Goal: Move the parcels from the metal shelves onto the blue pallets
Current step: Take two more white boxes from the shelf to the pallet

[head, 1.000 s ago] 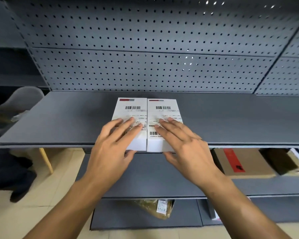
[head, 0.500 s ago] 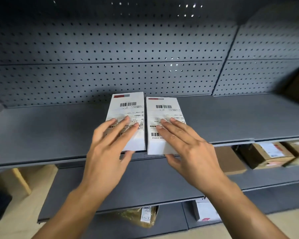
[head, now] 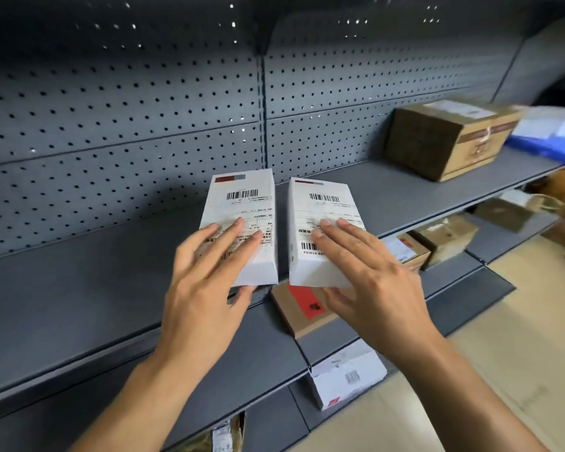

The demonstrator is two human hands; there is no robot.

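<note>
White left box (head: pixel 242 210), centre frame, pinched by left hand (head: pixel 206 288); right box (head: pixel 323 210) beside, pinched by right hand (head: pixel 375 282).

— What sort of place is this?
— A stockroom or parcel depot. Grey metal shelves (head: pixel 79 288) run in tiers, backed by a perforated panel (head: pixel 111 109) at eleven o'clock.
— What else shows it?
— Labelled parcels: a brown carton (head: pixel 437 141) at two o'clock, barcoded white boxes (head: pixel 242 203) at the centre, more cartons (head: pixel 294 321) on the lower tier at five o'clock, above a beige floor (head: pixel 503 321).
</note>
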